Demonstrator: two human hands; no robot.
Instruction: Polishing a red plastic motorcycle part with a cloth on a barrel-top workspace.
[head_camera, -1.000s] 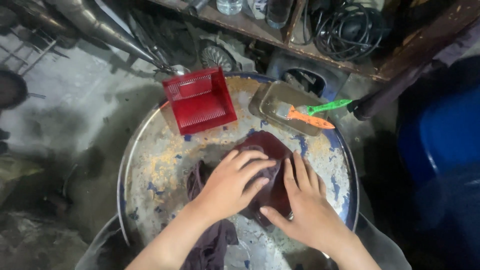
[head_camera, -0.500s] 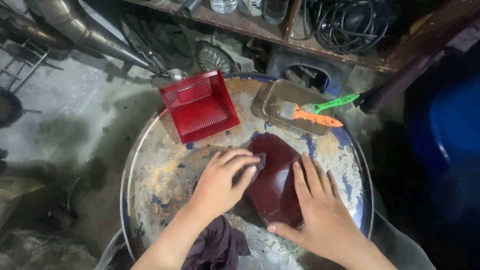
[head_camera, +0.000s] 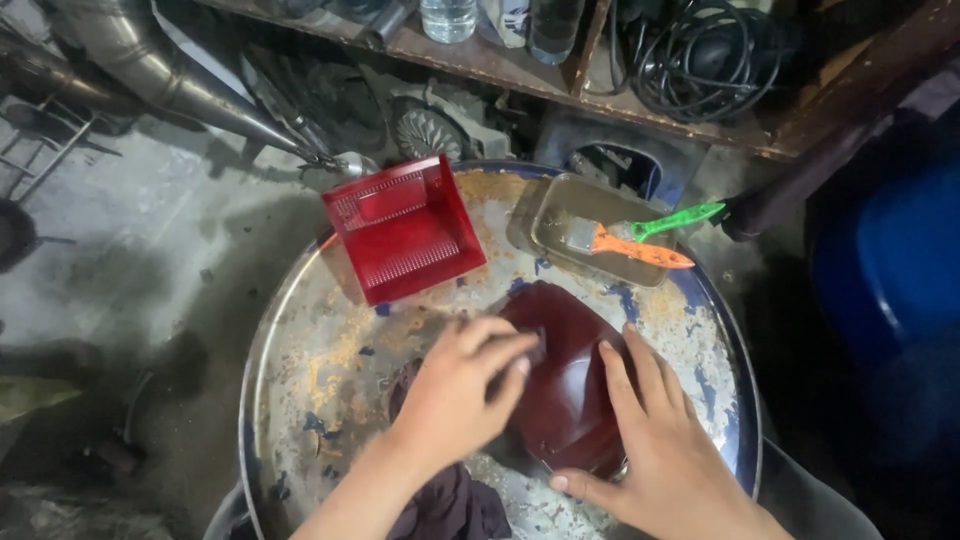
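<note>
The left hand (head_camera: 455, 395) is pressing curled fingers (head_camera: 500, 345), apparently bunched on a small dark rag, against the near-left face of a dark red lamp lens (head_camera: 565, 385). The right hand (head_camera: 665, 455) is lying flat with fingers spread along the lens's right side, steadying rather than gripping it. The lens is sitting near the middle of a rusty drum-top worktop (head_camera: 330, 360). A dark cloth (head_camera: 450, 505) is trailing off the near edge. Farther left, a ribbed bright red lens (head_camera: 400, 228) is lying untouched; far right, a tray (head_camera: 560, 205) is holding an orange and green brush (head_camera: 640, 240). Judging by the gloss, wiping appears partly done.
</note>
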